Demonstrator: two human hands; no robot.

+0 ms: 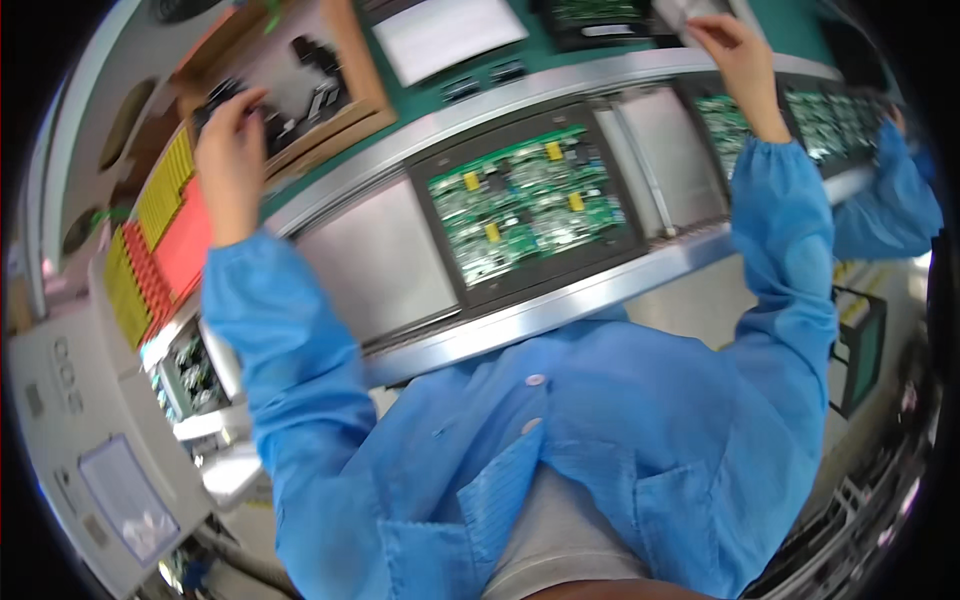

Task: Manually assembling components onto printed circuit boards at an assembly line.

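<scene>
My left hand [230, 165] is over the left edge of a brown open box [368, 65] holding several black parts [322, 75]. Its fingers are curled together beside a dark part, and whatever they may grip is hidden. At the upper right, my right hand [742, 62] reaches over the far side of the line, thumb and fingertips pinched by a pale, thin item that I cannot make out. Between my arms, a black frame carrier [540, 285] sits on the conveyor, bearing a green circuit board panel [520, 205] with several yellow parts.
More boards in dark carriers [712, 130] stand to the right, where another person's blue sleeve [890, 205] reaches in. A metal rail [560, 325] runs along the near side. Yellow and red ribbed trays [150, 250] and a white machine [90, 430] are at left. A white sheet [450, 38] lies beyond the conveyor.
</scene>
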